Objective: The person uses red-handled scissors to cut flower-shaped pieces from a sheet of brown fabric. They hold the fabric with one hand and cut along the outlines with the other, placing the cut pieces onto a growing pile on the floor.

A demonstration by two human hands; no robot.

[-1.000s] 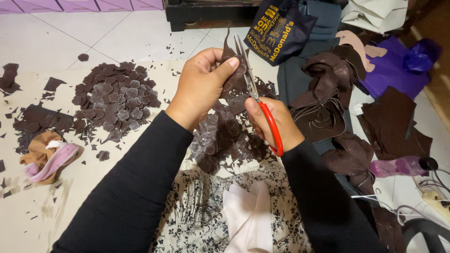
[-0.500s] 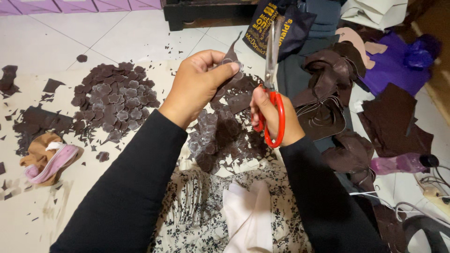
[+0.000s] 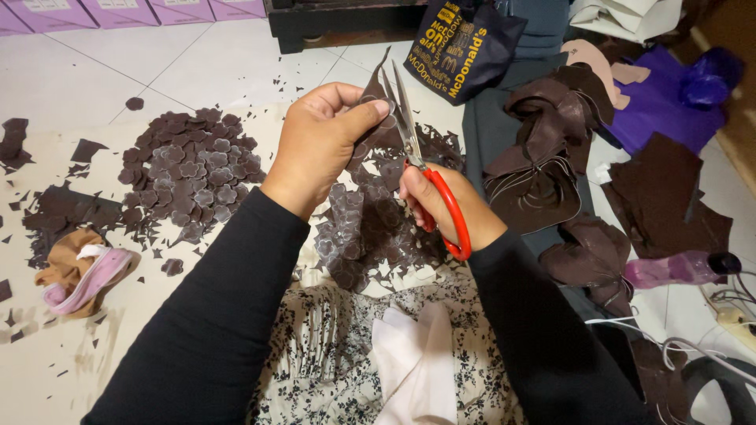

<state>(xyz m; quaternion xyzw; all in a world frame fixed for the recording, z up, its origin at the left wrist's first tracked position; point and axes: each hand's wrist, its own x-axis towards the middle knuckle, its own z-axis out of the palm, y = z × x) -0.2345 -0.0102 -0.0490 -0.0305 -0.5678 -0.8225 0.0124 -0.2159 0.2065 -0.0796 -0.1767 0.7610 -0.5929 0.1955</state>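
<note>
1 small brown fabric piece (image 3: 376,110) sits pinched between the thumb and fingers of the left hand (image 3: 319,145), held up so the blades can reach its edge; the right hand (image 3: 441,206) grips red-handled scissors (image 3: 425,169), fingers closed through the loops, blades at the piece; below lies a heap of cut flower shapes (image 3: 193,173); a dark bag (image 3: 461,43) stands beyond, contents hidden.

White tiled floor (image 3: 102,79), lying on it: cream sheet (image 3: 47,370) bearing a pile of brown flower cutouts (image 3: 193,169), brown scraps (image 3: 59,212); purple boxes (image 3: 118,9); dark bag (image 3: 461,47).
</note>
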